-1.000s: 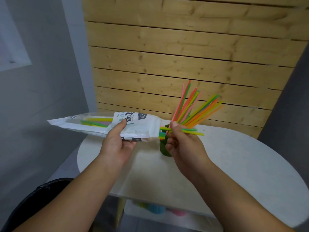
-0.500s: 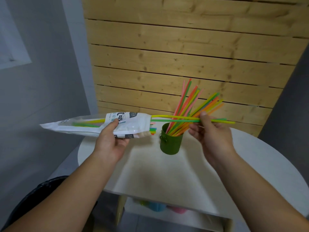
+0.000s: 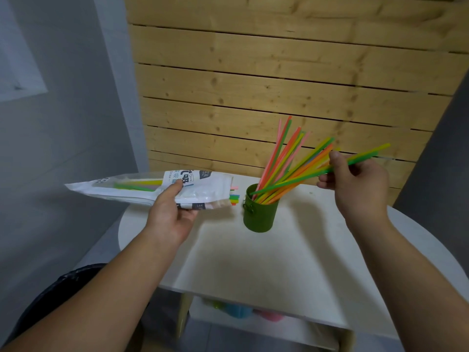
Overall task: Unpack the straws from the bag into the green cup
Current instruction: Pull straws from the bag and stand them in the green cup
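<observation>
L hand grips bag; R hand pinches straws w/ tips over green cup

One green cup stands on one white surface. One bag is held up, with a few straws inside it, too bunched to count. More than ten straws fan from the cup. Two hands: left hand, right hand.
</observation>
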Tool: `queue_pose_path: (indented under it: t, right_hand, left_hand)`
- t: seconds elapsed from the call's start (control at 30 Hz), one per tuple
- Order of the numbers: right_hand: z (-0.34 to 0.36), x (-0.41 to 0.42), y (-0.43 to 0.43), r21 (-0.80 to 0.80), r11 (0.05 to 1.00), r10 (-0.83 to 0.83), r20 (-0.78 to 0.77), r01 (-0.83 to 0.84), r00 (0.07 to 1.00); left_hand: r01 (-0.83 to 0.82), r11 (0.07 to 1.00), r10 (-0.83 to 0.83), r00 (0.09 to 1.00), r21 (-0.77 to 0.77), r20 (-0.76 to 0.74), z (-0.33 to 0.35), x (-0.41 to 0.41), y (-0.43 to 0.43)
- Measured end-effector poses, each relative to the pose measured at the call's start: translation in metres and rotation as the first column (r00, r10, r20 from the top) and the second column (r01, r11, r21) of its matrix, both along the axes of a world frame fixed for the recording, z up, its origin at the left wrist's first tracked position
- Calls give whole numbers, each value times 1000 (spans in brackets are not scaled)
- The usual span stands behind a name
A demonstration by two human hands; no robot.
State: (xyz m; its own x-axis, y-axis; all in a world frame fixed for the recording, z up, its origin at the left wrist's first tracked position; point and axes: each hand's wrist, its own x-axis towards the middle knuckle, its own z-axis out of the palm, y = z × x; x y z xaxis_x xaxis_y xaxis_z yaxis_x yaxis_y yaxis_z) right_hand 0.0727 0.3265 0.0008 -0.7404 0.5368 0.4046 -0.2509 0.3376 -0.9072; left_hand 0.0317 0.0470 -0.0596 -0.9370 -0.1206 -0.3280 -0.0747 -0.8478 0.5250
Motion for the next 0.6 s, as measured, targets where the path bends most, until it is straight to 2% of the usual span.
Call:
queue_pose_path:
  t: [0.3,0.47,0.6]
  right_hand:
    - [-15,-19,-19,243,966,24,237,-83,971]
    - [-22,-23,-18,-51,986,167,287,-159,943]
    - [-29,-20,-18,-120,969,241,288,-215,927]
  left_hand:
    - [48,998,-48,999,-38,-13,4,5,8]
    - [65,996,-67,997,-55,-41,6,7,9]
    - [66,996,-69,997,-67,-44,6,6,10]
